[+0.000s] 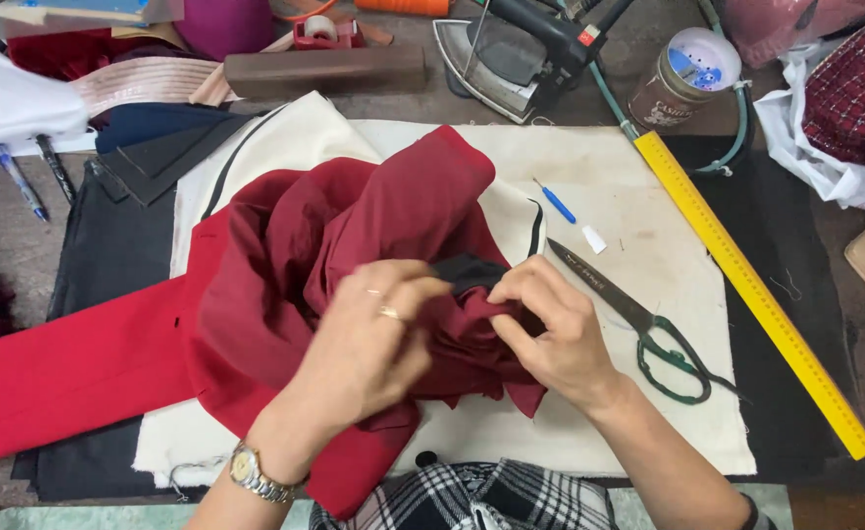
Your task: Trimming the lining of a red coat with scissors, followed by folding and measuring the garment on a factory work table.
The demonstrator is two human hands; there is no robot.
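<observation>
Here, both hands on bunched dark red garment (354, 236), middle of cream cloth (629, 196). Left hand (373, 344) clenched on folds; right hand (550, 339) pinches fabric edge beside black patch (467, 272), maybe lining. Scissors (638, 319) just right of garment, nearer right hand.

The bunched garment (354, 236) was dark red, its sleeve (69, 378) a brighter red. The cloth (629, 196) beneath was cream, the ruler (756, 294) yellow, the scissors (648, 329) green-handled (blades steel grey), the lap fabric (471, 496) black-and-white plaid.
</observation>
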